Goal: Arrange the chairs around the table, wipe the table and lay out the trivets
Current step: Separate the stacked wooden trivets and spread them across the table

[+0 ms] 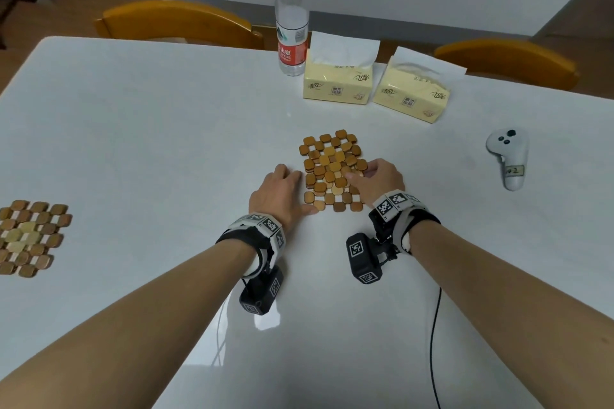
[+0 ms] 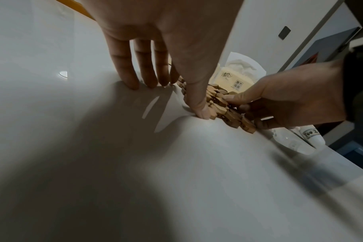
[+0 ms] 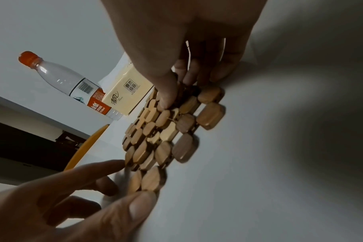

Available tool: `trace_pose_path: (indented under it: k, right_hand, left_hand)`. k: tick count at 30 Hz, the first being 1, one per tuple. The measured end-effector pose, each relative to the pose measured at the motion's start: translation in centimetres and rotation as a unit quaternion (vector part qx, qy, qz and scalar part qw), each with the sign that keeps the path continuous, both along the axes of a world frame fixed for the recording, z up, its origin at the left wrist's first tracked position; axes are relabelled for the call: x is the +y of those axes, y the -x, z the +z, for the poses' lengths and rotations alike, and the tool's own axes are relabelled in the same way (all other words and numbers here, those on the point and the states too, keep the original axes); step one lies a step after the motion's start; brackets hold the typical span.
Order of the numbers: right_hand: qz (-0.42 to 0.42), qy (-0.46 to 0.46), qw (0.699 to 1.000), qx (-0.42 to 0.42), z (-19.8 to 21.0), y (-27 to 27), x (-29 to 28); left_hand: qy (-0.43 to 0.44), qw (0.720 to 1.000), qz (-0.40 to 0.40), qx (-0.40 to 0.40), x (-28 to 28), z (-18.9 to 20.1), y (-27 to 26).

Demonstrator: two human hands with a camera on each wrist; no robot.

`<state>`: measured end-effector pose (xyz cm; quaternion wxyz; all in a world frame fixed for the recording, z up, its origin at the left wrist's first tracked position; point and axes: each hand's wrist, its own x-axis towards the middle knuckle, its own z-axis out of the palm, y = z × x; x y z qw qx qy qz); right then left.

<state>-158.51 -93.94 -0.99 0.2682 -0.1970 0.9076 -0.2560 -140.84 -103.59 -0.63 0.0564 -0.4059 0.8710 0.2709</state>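
A brown wooden-block trivet (image 1: pixel 329 156) lies flat in the middle of the white table (image 1: pixel 166 126). My left hand (image 1: pixel 294 191) rests on the table at its left side, fingers straight, with the thumb (image 2: pixel 201 111) against the near-left corner. My right hand (image 1: pixel 362 173) is at its right edge, where the thumb (image 3: pixel 166 98) presses on top and curled fingers sit along the edge, pinching it. A second trivet (image 1: pixel 30 236) lies at the table's left edge. Two orange chairs (image 1: pixel 179 23) (image 1: pixel 505 63) stand tucked in at the far side.
A red-capped water bottle (image 1: pixel 291 16) and two yellow tissue packs (image 1: pixel 337 83) (image 1: pixel 412 95) stand behind the trivet. A white controller (image 1: pixel 508 156) lies to the right. Cables hang from my wrist cameras over the near table.
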Motion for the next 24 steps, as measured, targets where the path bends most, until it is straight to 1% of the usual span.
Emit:
trace_pose_path:
  k: [6, 10, 13, 16, 18, 21, 24]
  right_hand:
    - [-0.063, 0.083, 0.994, -0.023, -0.8, 1.7, -1.2]
    - [-0.123, 0.162, 0.978, -0.048, -0.5, 2.7, -1.2]
    - [-0.168, 0.214, 0.96, -0.061, 0.2, 2.7, 0.0]
    - [-0.182, 0.237, 0.95, -0.086, 1.1, 2.1, 2.1]
    - [-0.185, 0.248, 0.946, -0.103, 1.5, 1.3, 3.6]
    - [-0.179, 0.258, 0.941, -0.123, 2.1, -0.3, 5.6]
    - [-0.169, 0.275, 0.936, -0.142, 3.2, -2.2, 7.5]
  left_hand:
    - [0.017, 1.0, 0.001, 0.0, -1.6, 0.1, 1.9]
    - [0.022, 1.0, 0.002, -0.004, -1.7, 0.2, 2.9]
    - [0.012, 1.0, 0.014, -0.002, -1.5, 0.3, 2.9]
    - [0.001, 0.999, 0.04, 0.012, -1.3, 1.0, 2.7]
    - [-0.036, 0.996, 0.068, 0.045, -1.0, 1.7, 2.4]
    - [-0.139, 0.984, 0.089, 0.073, 0.1, 2.5, 2.1]
    - [-0.242, 0.958, 0.113, 0.101, 2.0, 2.7, 1.5]
